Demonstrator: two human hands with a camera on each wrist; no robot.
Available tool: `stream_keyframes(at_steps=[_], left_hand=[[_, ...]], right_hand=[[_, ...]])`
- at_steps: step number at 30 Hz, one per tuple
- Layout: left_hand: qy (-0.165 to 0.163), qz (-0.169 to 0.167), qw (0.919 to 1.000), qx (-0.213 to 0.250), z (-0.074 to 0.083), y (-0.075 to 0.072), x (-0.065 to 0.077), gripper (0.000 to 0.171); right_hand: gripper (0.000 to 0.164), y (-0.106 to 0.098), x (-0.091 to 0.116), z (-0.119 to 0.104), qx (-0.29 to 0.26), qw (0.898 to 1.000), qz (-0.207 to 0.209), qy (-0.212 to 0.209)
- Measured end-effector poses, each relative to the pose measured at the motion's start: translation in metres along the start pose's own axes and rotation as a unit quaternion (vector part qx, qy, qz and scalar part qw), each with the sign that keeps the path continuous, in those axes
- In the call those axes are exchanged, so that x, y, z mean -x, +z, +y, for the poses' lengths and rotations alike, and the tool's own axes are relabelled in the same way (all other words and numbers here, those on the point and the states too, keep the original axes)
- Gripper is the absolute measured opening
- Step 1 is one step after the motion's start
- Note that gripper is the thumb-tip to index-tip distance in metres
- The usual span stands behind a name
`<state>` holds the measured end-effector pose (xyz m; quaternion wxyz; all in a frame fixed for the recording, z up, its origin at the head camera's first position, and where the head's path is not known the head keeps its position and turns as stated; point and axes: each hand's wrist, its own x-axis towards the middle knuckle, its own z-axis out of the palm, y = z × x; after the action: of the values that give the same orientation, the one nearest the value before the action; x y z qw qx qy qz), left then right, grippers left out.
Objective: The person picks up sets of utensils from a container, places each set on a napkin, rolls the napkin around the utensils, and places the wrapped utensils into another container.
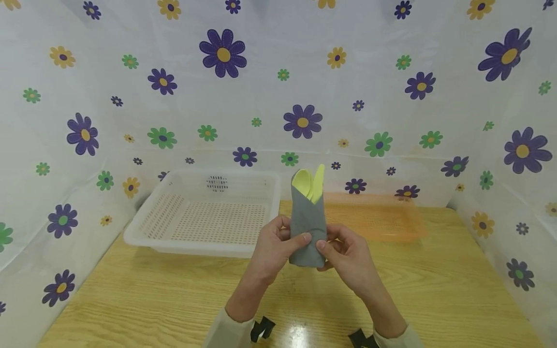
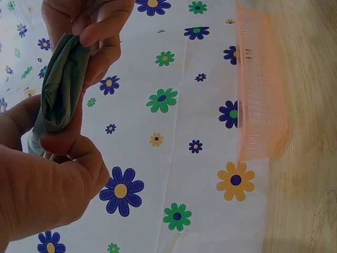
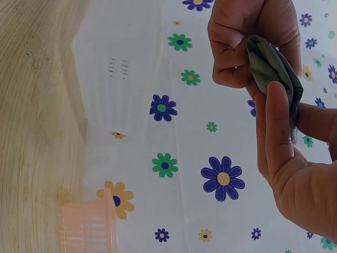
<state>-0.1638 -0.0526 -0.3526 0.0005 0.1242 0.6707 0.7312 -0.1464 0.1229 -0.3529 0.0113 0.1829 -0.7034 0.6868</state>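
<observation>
A grey cloth napkin (image 1: 308, 222), folded into a narrow pouch, is held upright between both hands above the table. Out of its V-shaped top stick a yellow-green spoon (image 1: 302, 182) and a flatter yellow-green piece like a knife handle (image 1: 319, 182). The left hand (image 1: 274, 246) pinches the pouch's left edge, thumb on the front. On the opposite edge, lower down, the right hand (image 1: 348, 253) pinches it with its thumb in front and fingers behind. Both wrist views show the folded bottom end of the napkin (image 2: 66, 84), its cloth layers bunched together.
On the wooden table (image 1: 174, 295), a white perforated basket (image 1: 202, 249) stands at the back left. A shallow orange basket (image 1: 383, 237) sits behind the right hand. A flower-printed white sheet (image 1: 261, 96) surrounds the table at the back and sides.
</observation>
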Motion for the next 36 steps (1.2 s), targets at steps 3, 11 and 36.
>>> stream_keyframes(at_steps=[3,11,36], left_hand=[[0.006,-0.002,0.9999,-0.010,0.0008,-0.0014,0.0001,0.024],[0.012,-0.010,0.9998,-0.015,0.0034,-0.0037,0.0008,0.023],[0.015,-0.010,0.9997,-0.014,0.0010,-0.0100,0.0012,0.021]], right_hand=[[0.032,0.0004,-0.0001,-0.0004,0.001,1.000,-0.005,0.002],[0.030,0.0006,0.0007,-0.0010,0.005,1.000,-0.015,-0.004],[0.031,0.0037,-0.0011,0.0015,-0.004,0.999,-0.032,0.001]])
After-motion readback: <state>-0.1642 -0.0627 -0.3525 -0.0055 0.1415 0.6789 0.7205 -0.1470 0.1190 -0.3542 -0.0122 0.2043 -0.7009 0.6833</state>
